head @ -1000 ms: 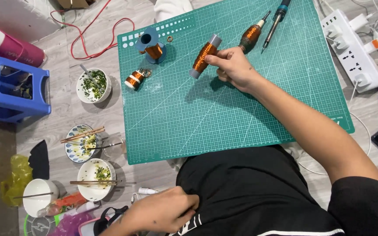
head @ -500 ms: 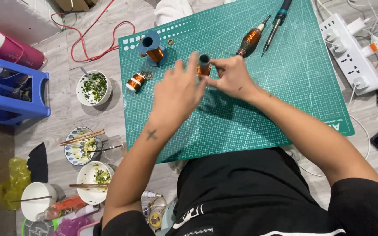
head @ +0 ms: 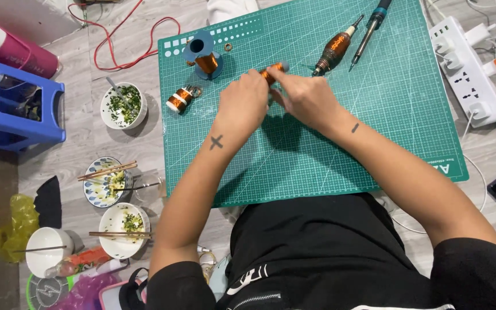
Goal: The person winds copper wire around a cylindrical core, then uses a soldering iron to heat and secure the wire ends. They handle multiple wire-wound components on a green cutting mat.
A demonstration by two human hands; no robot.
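left hand (head: 247,99) and right hand (head: 304,96) closed together on copper wire spool (head: 272,71) | spool held just above green cutting mat (head: 374,143), gripped at both ends, likely for steadiness | second spool (head: 179,99) lies nearby

Single head-worn view, set above the seated person and directed almost straight down. The green cutting mat (head: 317,126) on the floor (head: 87,149) fills the upper centre of the frame; the person's black-clad torso occupies the lower edge. Range is close, within arm's reach of the mat. The far side of the mat lies at the frame's top. No second view is supplied for overlap.
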